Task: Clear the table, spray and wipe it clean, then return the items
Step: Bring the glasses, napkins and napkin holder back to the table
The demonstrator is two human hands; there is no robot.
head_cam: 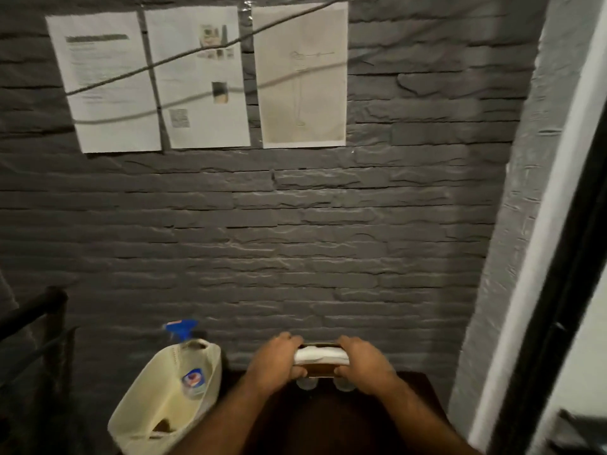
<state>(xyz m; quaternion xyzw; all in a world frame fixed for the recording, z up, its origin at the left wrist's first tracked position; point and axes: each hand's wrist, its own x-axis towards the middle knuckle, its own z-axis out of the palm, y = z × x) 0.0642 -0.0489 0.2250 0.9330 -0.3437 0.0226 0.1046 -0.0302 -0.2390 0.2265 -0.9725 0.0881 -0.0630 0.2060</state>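
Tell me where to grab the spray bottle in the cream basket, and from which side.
Judging from this view, take the spray bottle by its neck just under the blue trigger head, coming from above. It stands in the far end of the cream basket, whose walls hide the body; only the head clears the rim. Both hands are busy with the napkin holder.

A table stood against a brick wall. At its far edge, next to the wall, a holder with napkins in it was gripped between both hands, the left hand at its left end, the right hand at its right end. Two small shakers sat just below the holder's near side. Left of the table was a basket, with a spray bottle standing in its far end. Three papers hung side by side high on the wall, with a cable across them. A door frame ran down the right.
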